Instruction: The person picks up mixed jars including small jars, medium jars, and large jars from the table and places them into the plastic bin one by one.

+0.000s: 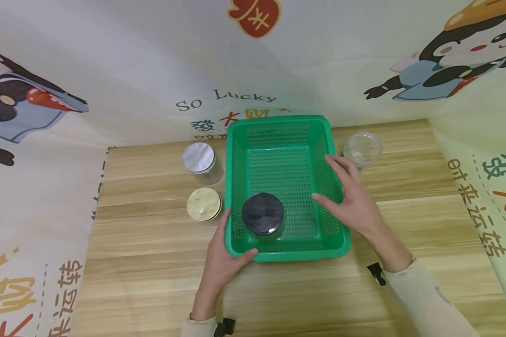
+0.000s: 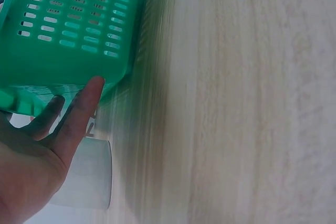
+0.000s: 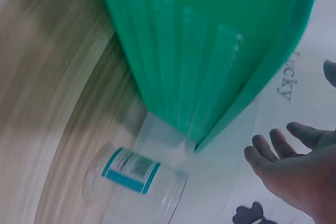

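Observation:
A green perforated plastic basket (image 1: 278, 256) stands on the wooden table. Inside it, at the near left, is a jar with a dark lid (image 1: 263, 213). My left hand (image 1: 221, 255) touches the basket's near left corner, its thumb by the front rim and its fingers stretched along the outer left wall. In the left wrist view those straight fingers (image 2: 86, 106) lie against the basket's outside. My right hand (image 1: 354, 201) is spread over the right rim, thumb above the basket's inside, holding nothing. The right wrist view shows its fingers apart from the wall.
Left of the basket stand a silver-lidded jar (image 1: 199, 158) and a gold-lidded jar (image 1: 204, 204). A clear jar (image 1: 362, 149) with a teal-banded label (image 3: 131, 170) stands behind the right hand. Printed white cloth walls (image 1: 152, 70) enclose the table's back and sides.

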`<state>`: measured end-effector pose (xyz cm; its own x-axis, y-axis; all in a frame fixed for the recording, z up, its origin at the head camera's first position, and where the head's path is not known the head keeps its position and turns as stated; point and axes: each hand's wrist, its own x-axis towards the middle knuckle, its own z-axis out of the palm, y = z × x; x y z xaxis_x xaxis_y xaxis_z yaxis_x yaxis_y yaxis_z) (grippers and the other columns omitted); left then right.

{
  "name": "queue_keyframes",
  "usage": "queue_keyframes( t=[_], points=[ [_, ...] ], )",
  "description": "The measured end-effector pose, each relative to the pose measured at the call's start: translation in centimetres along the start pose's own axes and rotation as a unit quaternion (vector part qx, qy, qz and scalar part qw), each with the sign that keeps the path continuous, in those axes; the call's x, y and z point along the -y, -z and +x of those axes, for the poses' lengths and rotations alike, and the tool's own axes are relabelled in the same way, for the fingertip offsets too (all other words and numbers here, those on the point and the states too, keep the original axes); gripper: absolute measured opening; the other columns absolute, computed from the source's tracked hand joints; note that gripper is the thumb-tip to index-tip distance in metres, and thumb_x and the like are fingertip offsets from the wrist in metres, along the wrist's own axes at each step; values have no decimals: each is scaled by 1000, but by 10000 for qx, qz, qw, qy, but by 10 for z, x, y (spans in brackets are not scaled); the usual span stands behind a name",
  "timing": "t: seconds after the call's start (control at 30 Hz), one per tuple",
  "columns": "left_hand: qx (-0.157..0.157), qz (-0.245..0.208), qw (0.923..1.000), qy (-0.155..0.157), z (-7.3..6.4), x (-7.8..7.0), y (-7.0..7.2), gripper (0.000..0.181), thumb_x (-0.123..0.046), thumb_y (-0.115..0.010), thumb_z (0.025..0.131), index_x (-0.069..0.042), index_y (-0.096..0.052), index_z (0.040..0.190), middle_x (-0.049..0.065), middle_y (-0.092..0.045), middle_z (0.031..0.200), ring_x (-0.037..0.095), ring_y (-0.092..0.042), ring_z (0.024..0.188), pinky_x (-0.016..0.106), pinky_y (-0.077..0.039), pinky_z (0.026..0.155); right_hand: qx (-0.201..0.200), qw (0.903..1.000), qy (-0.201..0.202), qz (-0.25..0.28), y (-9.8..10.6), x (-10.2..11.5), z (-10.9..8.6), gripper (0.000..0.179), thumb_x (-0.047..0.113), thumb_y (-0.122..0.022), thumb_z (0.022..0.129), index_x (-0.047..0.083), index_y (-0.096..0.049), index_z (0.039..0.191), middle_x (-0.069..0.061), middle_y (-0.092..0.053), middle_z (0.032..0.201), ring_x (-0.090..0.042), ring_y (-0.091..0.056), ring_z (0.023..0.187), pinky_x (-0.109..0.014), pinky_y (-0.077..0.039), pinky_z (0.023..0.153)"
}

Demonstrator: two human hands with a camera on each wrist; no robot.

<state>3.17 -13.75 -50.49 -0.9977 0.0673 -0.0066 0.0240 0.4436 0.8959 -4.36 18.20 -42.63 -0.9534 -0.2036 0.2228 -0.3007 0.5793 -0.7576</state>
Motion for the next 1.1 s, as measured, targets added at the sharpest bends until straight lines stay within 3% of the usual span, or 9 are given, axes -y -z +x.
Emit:
queue_keyframes(
  t=[0.4,0.7,0.87,1.1],
  points=[
    [0,119,9999,-92,2,0,-2,112,-26,-90,68,-35,-23,157,5,-41,154,30,-40,139,58,-36,108,-435,9988,4,-222,20,-21,4,68,16,-81,82,4,-52,142,-15,-41,149,-38,-40,134,-61,-36,105],
    [-97,45,9999,-65,1,2,-3,114,-25,-92,65,-36,-25,156,6,-42,153,29,-40,139,57,-35,109,-650,9975,-258,-26,31,-35,9,58,7,-79,82,0,-56,135,-19,-43,144,-42,-39,133,-62,-33,107],
    [-64,-18,10000,-44,2,0,-4,113,-27,-92,67,-36,-24,157,5,-41,154,29,-38,140,57,-33,110,-876,9956,-244,-217,40,-43,14,62,7,-80,80,1,-55,136,-20,-47,141,-43,-42,131,-61,-33,108],
    [-48,-22,10000,-42,0,0,-1,111,-23,-91,68,-33,-25,157,6,-41,154,30,-38,140,58,-33,110,-870,9952,-304,-336,42,-50,18,64,12,-79,81,1,-53,138,-22,-47,141,-44,-42,132,-61,-32,109]
  ],
)
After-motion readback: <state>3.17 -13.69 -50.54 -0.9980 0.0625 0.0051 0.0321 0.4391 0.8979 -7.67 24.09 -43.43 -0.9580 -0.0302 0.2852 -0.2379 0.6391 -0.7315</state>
